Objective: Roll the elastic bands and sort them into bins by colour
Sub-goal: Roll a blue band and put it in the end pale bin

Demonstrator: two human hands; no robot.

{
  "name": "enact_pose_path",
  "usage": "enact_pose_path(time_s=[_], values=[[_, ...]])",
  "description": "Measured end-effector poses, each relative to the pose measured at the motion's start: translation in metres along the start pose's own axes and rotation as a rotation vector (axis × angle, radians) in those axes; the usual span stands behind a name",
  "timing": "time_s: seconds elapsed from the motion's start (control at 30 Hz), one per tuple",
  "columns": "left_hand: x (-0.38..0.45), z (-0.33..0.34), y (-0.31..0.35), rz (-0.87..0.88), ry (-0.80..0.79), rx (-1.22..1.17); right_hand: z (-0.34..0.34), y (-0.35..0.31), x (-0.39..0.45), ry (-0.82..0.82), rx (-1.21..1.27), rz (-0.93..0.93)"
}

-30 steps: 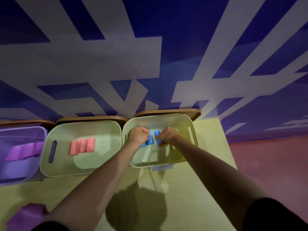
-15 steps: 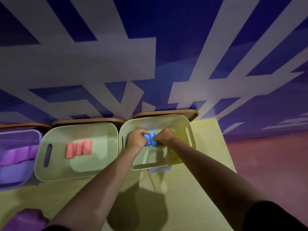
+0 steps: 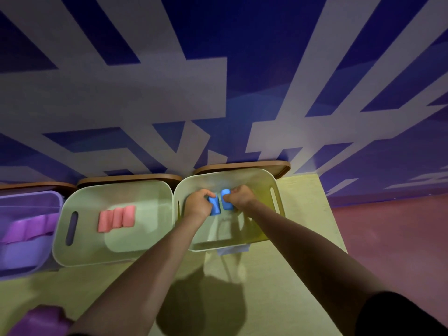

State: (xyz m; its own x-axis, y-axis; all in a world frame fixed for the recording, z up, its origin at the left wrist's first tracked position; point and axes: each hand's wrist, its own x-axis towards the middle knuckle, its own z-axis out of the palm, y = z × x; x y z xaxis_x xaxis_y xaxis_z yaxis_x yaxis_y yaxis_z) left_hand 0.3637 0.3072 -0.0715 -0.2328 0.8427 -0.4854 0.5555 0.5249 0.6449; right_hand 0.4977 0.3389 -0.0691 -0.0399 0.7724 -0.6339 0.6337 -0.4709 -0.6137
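Both my hands are down inside the right-hand green bin (image 3: 271,183), the one nearest the table's right edge. My left hand (image 3: 197,202) has its fingers curled round one blue rolled band (image 3: 214,206), gripping it from the left, and my right hand (image 3: 241,197) has its fingers curled round a second blue rolled band (image 3: 226,202) from the right. The two blue rolls stand side by side, just beside each other with a thin gap between them, low in the bin near its far half; whether they rest on the bin floor I cannot tell. The middle green bin (image 3: 72,253) touches this one along its left wall and holds three pink rolled bands (image 3: 116,218) lying in a tight row. Further left a purple bin (image 3: 29,265) holds purple bands (image 3: 29,229), partly cut off by the frame edge. Another purple band (image 3: 43,320) lies near me at the lower left corner of the pale green table (image 3: 278,287). Brown lids (image 3: 242,166) stand behind the bins against the blue and grey patterned wall (image 3: 169,93)
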Motion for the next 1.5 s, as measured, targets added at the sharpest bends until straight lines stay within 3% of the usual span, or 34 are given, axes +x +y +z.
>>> enact_pose_path(time_s=[0.4, 0.63, 0.77, 1.03, 1.27, 1.5], values=[[-0.001, -0.002, 0.001, 0.030, 0.005, 0.073, 0.008, -0.003, -0.002, -0.001, -0.097, -0.043], [-0.005, -0.002, 0.001, 0.053, 0.015, 0.128, 0.015, -0.005, -0.007, 0.148, -0.180, -0.050], [-0.007, -0.002, 0.002, 0.060, 0.013, 0.126, 0.012, -0.004, -0.005, 0.117, -0.090, 0.061], [-0.003, -0.003, -0.002, 0.066, 0.015, 0.147, 0.005, -0.015, -0.001, 0.006, -0.240, 0.124], [-0.005, -0.002, 0.000, 0.059, 0.033, 0.139, 0.015, -0.013, -0.006, 0.160, -0.254, 0.053], [-0.005, -0.013, 0.005, 0.028, -0.046, 0.108, 0.011, -0.012, -0.021, 0.170, -0.338, -0.142]])
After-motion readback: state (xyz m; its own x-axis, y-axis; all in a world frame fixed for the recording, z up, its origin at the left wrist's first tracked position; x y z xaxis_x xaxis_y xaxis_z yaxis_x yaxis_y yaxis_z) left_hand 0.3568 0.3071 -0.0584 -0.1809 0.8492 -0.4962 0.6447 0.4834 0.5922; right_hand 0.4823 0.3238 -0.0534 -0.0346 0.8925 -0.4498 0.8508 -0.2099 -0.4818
